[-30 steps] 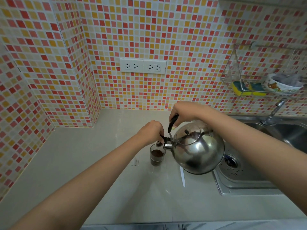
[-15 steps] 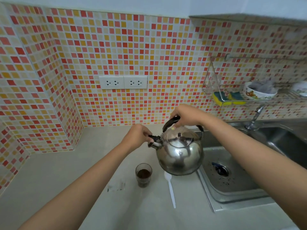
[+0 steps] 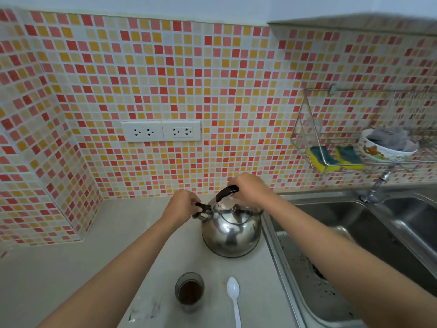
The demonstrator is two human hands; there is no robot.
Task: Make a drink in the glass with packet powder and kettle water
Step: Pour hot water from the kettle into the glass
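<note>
A shiny steel kettle [image 3: 230,235] stands upright on the pale counter [image 3: 71,268], close to the sink's left rim. My right hand [image 3: 248,189] grips its black top handle. My left hand [image 3: 182,207] is closed on the black spout cap at the kettle's left side. A small glass [image 3: 189,292] with dark brown liquid stands on the counter in front of the kettle, apart from both hands. A white plastic spoon [image 3: 234,299] lies just right of the glass. No powder packet is clearly visible.
A steel double sink [image 3: 354,233] with a tap [image 3: 376,188] fills the right side. Above it a wire rack [image 3: 331,166] holds sponges and a bowl. Two wall sockets [image 3: 160,131] sit on the tiled wall. A scuffed patch [image 3: 144,308] lies left of the glass.
The kettle went from tilted over the glass to upright, then moved back and down onto the counter behind the glass. Both hands stayed on it.
</note>
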